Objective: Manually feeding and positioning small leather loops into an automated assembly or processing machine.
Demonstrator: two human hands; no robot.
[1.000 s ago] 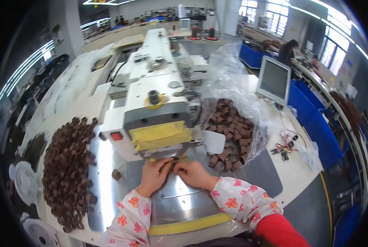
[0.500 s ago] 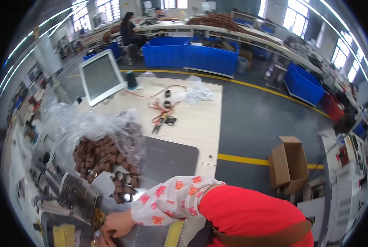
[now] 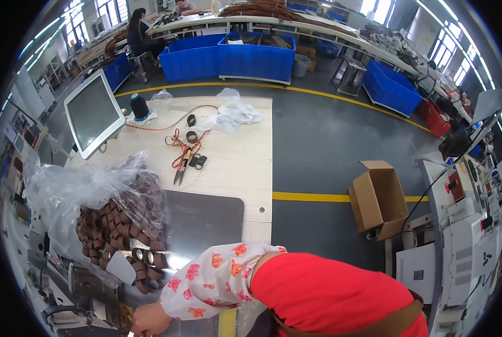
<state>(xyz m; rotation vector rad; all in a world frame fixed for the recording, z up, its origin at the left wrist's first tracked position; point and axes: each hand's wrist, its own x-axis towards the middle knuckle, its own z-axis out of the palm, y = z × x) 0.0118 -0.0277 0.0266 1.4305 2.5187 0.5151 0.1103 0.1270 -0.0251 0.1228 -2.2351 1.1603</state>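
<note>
My right hand [image 3: 151, 319], in a white sleeve cover [image 3: 206, 281] with red and orange flowers, is at the lower edge beside the metal head of a machine [image 3: 96, 295]. Its fingers are curled closed, and what they hold, if anything, is hidden. My left hand is out of the picture. Just beyond the right hand, many brown fabric loops [image 3: 113, 230] spill from a clear plastic bag [image 3: 65, 185] onto the worktop. A pale rounded plate [image 3: 121, 268] stands in front of the loops.
On the wooden table [image 3: 234, 163] lie scissors [image 3: 179, 171], an orange cord [image 3: 175, 137], a dark thread spool [image 3: 139, 106] and crumpled white plastic [image 3: 237, 112]. A tilted screen [image 3: 94, 115] stands at left. An open carton [image 3: 369, 208] sits on the floor; blue bins [image 3: 192, 59] stand farther back.
The view has shifted, so table and bins appear farther left and higher. My right hand stays low by the machine, fingers curled; the other hand's fingers, visible below it before, are out of sight.
</note>
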